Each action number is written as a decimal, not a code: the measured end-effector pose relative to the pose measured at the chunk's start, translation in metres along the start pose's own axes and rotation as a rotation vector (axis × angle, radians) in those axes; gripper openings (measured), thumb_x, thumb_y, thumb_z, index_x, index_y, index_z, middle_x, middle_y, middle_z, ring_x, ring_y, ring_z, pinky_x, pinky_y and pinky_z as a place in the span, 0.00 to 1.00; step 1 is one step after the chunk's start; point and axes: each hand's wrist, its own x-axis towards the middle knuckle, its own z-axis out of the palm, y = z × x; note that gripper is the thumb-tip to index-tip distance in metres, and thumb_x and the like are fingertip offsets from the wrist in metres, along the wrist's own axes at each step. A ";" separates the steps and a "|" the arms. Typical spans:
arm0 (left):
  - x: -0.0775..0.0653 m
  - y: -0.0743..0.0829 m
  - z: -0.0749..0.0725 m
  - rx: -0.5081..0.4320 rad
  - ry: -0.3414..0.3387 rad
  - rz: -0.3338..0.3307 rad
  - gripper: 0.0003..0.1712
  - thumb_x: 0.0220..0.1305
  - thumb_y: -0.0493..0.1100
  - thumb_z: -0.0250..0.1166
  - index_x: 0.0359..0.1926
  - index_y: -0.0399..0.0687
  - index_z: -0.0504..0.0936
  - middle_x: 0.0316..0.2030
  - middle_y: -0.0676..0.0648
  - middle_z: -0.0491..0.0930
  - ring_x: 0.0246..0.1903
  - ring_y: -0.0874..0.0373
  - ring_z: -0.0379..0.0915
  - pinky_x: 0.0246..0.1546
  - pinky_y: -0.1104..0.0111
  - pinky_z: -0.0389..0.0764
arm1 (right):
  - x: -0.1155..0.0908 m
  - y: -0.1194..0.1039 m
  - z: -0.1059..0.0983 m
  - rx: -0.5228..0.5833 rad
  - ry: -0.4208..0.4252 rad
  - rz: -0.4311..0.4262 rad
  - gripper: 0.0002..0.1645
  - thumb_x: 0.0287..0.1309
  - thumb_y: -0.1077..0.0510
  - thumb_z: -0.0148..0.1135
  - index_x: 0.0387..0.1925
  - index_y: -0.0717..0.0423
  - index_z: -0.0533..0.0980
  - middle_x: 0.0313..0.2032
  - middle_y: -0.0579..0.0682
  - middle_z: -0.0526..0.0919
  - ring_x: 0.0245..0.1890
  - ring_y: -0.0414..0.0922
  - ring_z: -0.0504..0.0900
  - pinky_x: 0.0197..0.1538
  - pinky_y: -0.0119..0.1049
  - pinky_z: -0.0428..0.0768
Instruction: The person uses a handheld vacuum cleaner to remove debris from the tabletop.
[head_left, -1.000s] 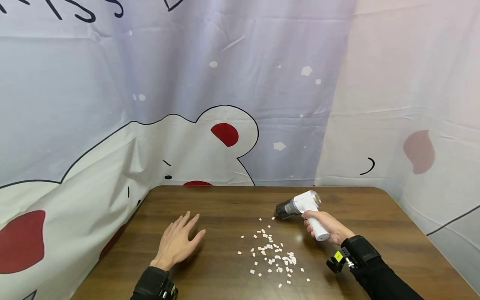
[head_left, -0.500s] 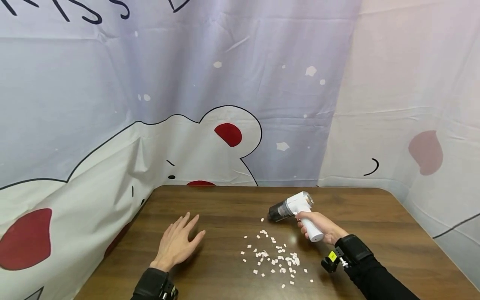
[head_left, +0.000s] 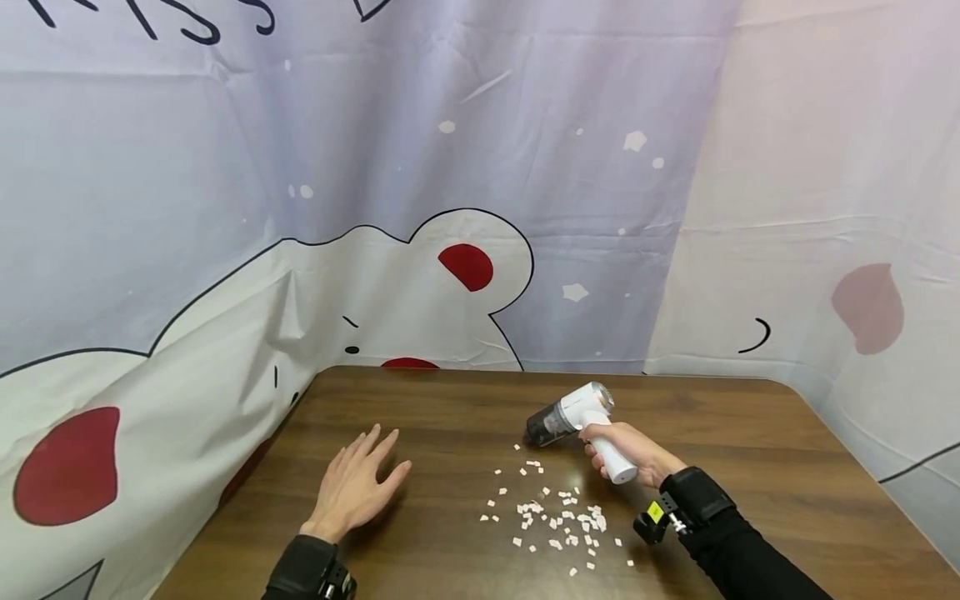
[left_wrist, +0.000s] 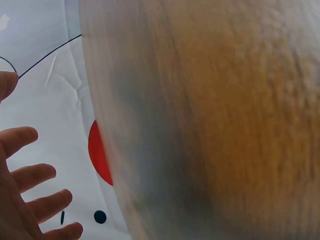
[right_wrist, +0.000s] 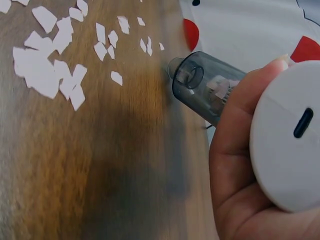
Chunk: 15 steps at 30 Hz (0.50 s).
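My right hand (head_left: 630, 450) grips the white handle of a handheld vacuum cleaner (head_left: 587, 407). Its dark see-through nozzle end (right_wrist: 205, 85) tilts down to the left, close to the tabletop; in the right wrist view, paper bits show inside it. Scraps of white paper (head_left: 558, 521) lie scattered in front of the nozzle and toward me, with a denser clump (right_wrist: 37, 72) in the right wrist view. To the left, my left hand (head_left: 356, 487) is held over the table with spread fingers and holds nothing; in the left wrist view its fingers (left_wrist: 35, 177) look relaxed.
The brown wooden table (head_left: 420, 550) has rounded far corners. Behind and beside it hangs a printed cloth (head_left: 375, 150) with cartoon shapes, reaching the table's back edge. A dark cable (head_left: 918, 462) runs at the far right.
The right hand has moved the vacuum leftward along the far side of the scraps. Fewer scraps lie near the nozzle. The left hand has stayed put, while the head view has shifted slightly.
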 end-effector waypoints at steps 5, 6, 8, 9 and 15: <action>0.000 0.000 -0.002 0.004 0.001 0.007 0.38 0.64 0.69 0.52 0.67 0.54 0.70 0.67 0.39 0.63 0.65 0.40 0.56 0.61 0.40 0.55 | -0.003 -0.002 0.006 -0.038 0.006 -0.006 0.14 0.59 0.58 0.56 0.40 0.66 0.68 0.23 0.46 0.74 0.17 0.35 0.73 0.19 0.27 0.74; 0.000 0.001 -0.002 0.005 0.001 0.006 0.38 0.64 0.69 0.52 0.67 0.54 0.70 0.67 0.40 0.63 0.66 0.40 0.57 0.61 0.40 0.55 | -0.003 -0.003 0.008 -0.052 0.007 -0.009 0.14 0.59 0.58 0.57 0.40 0.66 0.69 0.23 0.47 0.75 0.17 0.35 0.73 0.19 0.27 0.74; 0.000 0.001 -0.002 0.005 0.001 0.011 0.38 0.64 0.70 0.51 0.67 0.54 0.70 0.67 0.40 0.63 0.65 0.40 0.57 0.61 0.40 0.56 | -0.004 -0.005 0.011 -0.088 0.009 -0.018 0.14 0.58 0.58 0.58 0.39 0.66 0.70 0.23 0.48 0.75 0.17 0.36 0.73 0.18 0.28 0.74; -0.001 0.001 -0.002 0.008 -0.001 0.014 0.38 0.64 0.70 0.51 0.67 0.54 0.70 0.67 0.39 0.63 0.65 0.40 0.57 0.61 0.40 0.56 | -0.005 -0.005 0.013 -0.109 0.009 -0.025 0.14 0.57 0.58 0.58 0.39 0.67 0.70 0.23 0.48 0.75 0.17 0.36 0.74 0.18 0.28 0.75; -0.002 0.001 -0.001 0.011 -0.020 0.007 0.38 0.64 0.70 0.51 0.67 0.54 0.69 0.67 0.39 0.63 0.66 0.40 0.56 0.61 0.40 0.56 | -0.012 -0.012 0.023 -0.235 0.011 -0.068 0.17 0.54 0.58 0.61 0.39 0.69 0.71 0.22 0.51 0.76 0.16 0.38 0.74 0.18 0.30 0.75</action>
